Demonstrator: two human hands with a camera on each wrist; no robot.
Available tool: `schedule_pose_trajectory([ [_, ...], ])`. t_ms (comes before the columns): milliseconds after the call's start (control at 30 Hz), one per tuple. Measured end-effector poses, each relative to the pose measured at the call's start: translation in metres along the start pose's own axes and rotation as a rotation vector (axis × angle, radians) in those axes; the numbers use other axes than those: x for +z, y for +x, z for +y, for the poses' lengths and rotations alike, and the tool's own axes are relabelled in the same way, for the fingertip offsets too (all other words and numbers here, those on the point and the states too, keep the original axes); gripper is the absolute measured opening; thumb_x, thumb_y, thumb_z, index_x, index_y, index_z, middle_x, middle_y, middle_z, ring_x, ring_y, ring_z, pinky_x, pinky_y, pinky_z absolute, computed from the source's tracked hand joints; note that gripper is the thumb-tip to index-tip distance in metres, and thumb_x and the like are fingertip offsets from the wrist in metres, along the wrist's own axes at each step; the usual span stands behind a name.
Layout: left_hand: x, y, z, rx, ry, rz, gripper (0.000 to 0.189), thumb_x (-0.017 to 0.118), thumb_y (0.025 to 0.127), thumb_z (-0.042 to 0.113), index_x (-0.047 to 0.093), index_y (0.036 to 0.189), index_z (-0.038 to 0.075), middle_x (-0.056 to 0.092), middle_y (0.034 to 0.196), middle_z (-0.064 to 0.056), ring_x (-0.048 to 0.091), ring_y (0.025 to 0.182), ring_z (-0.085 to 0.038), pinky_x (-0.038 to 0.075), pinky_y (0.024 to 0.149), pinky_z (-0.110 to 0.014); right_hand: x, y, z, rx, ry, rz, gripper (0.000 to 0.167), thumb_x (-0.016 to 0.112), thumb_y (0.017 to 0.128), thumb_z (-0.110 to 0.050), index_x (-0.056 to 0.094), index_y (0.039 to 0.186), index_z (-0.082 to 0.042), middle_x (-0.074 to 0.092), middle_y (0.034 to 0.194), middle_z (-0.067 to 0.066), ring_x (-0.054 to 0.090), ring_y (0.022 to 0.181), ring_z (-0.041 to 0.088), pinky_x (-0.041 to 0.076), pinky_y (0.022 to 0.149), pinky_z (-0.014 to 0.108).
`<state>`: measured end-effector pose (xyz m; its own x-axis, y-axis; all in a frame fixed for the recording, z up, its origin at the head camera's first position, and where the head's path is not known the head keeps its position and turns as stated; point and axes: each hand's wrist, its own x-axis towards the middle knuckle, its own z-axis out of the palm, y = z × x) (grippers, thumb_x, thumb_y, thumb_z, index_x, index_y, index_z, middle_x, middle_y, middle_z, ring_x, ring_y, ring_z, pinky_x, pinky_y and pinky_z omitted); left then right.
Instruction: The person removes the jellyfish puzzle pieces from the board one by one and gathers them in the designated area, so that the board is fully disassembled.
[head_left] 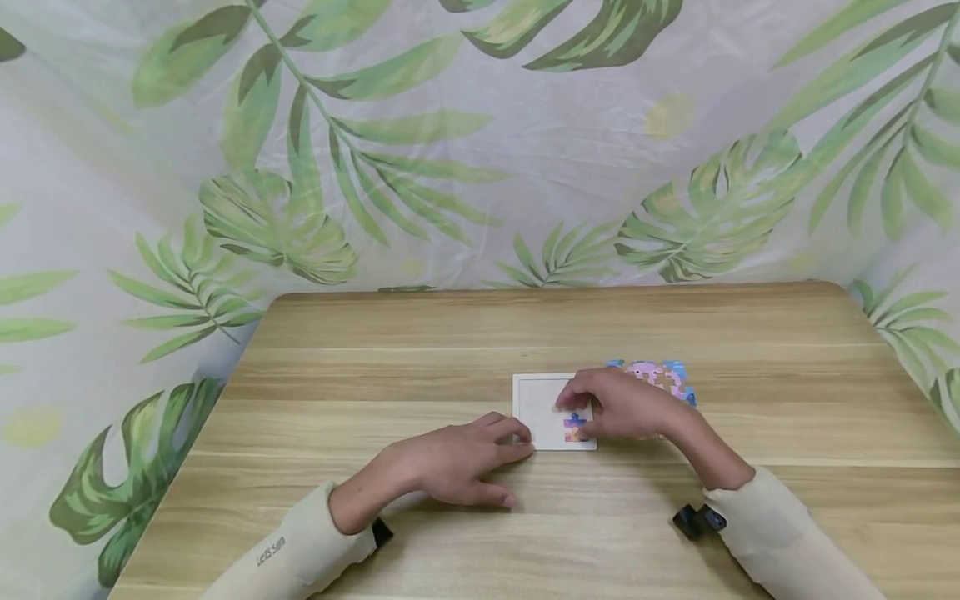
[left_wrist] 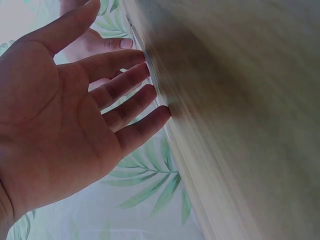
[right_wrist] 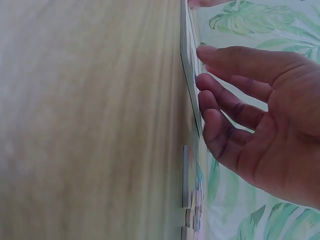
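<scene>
A white puzzle frame (head_left: 542,402) lies flat on the wooden table. Near its lower right corner are colourful jigsaw pieces (head_left: 574,430), partly covered by the right thumb. My right hand (head_left: 628,402) arches over the frame's right side. Its fingertips are right at the board in the right wrist view, thumb apart from the loosely bent fingers, nothing seen between them. At the frame's lower left edge, my left hand (head_left: 459,461) rests its fingertips, with its thumb spread toward me. The left wrist view shows that palm (left_wrist: 55,115) bare.
More jigsaw pieces (head_left: 678,372), pink and blue, lie just right of the frame, partly behind the right hand. In the right wrist view, thick piece edges (right_wrist: 186,175) stand beside the frame. A leaf-patterned cloth (head_left: 450,167) hangs behind the wooden table (head_left: 375,375).
</scene>
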<state>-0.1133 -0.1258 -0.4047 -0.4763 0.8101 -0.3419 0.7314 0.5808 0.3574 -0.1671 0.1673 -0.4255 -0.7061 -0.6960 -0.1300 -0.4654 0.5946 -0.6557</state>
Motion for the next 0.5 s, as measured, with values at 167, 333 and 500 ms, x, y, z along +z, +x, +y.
schedule_pose_trajectory([
  [167, 0.0013, -0.0002, 0.0009, -0.006, -0.005, 0.0, 0.064, 0.064, 0.107, 0.047, 0.051, 0.161, 0.014, 0.044, 0.164, 0.001, 0.041, 0.151, -0.016, 0.051, 0.115, -0.035, 0.0024, -0.0019, 0.0006, 0.008, 0.0, 0.004, 0.032, 0.087, 0.086, -0.004, 0.079, 0.115, -0.014, 0.073, 0.107, -0.004, 0.062, 0.096, 0.015, 0.056, 0.088, 0.03],
  [333, 0.0023, 0.0, 0.0006, -0.005, 0.005, 0.002, 0.064, 0.064, 0.107, 0.047, 0.051, 0.161, 0.015, 0.043, 0.164, 0.002, 0.041, 0.15, -0.015, 0.051, 0.115, -0.035, 0.0038, -0.0018, 0.0005, -0.005, -0.013, 0.013, 0.033, 0.087, 0.084, -0.002, 0.079, 0.113, -0.015, 0.072, 0.105, -0.004, 0.062, 0.095, 0.013, 0.056, 0.087, 0.03],
  [500, 0.0032, 0.0004, -0.0001, -0.01, 0.009, 0.003, 0.065, 0.063, 0.107, 0.048, 0.05, 0.162, 0.015, 0.043, 0.164, 0.003, 0.041, 0.15, -0.015, 0.052, 0.114, -0.035, 0.0045, -0.0017, -0.0016, -0.021, -0.025, 0.032, 0.033, 0.086, 0.083, 0.001, 0.079, 0.111, -0.015, 0.07, 0.101, -0.003, 0.062, 0.092, 0.013, 0.056, 0.085, 0.029],
])
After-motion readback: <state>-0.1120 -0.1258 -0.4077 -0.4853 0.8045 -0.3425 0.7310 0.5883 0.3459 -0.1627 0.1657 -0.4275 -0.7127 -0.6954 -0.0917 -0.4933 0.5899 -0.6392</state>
